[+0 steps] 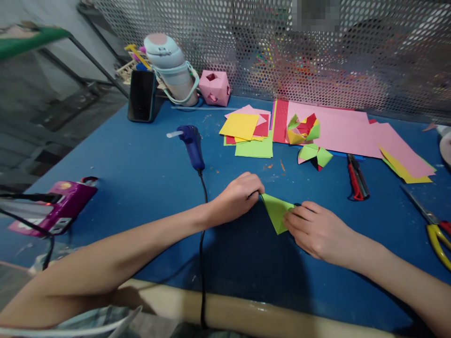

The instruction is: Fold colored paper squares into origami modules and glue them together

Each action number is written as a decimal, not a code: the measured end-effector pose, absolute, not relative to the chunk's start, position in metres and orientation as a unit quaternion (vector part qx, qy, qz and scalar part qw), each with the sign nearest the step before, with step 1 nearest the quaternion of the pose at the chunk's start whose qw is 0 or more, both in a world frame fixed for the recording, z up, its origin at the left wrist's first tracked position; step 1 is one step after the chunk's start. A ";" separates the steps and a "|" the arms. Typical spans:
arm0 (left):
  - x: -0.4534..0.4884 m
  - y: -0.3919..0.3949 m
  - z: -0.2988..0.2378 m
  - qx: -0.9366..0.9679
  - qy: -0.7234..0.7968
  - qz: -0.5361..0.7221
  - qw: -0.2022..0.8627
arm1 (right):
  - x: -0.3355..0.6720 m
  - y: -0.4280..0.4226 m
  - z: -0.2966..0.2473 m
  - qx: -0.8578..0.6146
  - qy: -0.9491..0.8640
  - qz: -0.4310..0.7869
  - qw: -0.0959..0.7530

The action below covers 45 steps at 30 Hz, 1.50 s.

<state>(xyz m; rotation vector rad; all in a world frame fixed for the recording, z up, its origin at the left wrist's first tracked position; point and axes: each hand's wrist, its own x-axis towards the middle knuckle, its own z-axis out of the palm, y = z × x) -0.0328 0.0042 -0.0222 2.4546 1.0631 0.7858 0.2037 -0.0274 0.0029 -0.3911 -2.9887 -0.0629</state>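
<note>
A folded green paper triangle (276, 211) lies on the blue table (134, 169) in front of me. My left hand (237, 196) is curled, its fingertips pinching the triangle's upper left corner. Pressing on the triangle's right side, my right hand (317, 229) lies with its fingers flat and close together. The paper's right part is hidden under those fingers.
A blue glue gun (192, 144) lies beyond my left hand, its black cord running toward me. Stacks of coloured paper (246, 131), folded paper pieces (303, 129), pink sheets (352, 131), a red cutter (357, 180), yellow-handled scissors (435, 230), a bottle (172, 68) and a purple box (59, 206) surround the work spot.
</note>
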 end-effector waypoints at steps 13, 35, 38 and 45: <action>0.004 -0.050 -0.008 0.953 0.228 0.193 0.056 | 0.198 -0.037 0.005 -0.152 -0.985 -0.043 0.071; 0.000 -0.048 -0.011 0.918 0.352 0.136 -0.124 | 0.202 -0.023 0.002 -0.234 -0.961 0.131 0.065; 0.001 -0.049 -0.013 0.937 0.286 0.158 -0.121 | 0.200 -0.025 -0.002 -0.245 -0.959 0.109 0.087; 0.003 -0.050 -0.017 0.934 0.310 0.146 -0.098 | 0.193 -0.029 -0.004 -0.220 -0.971 -0.030 0.092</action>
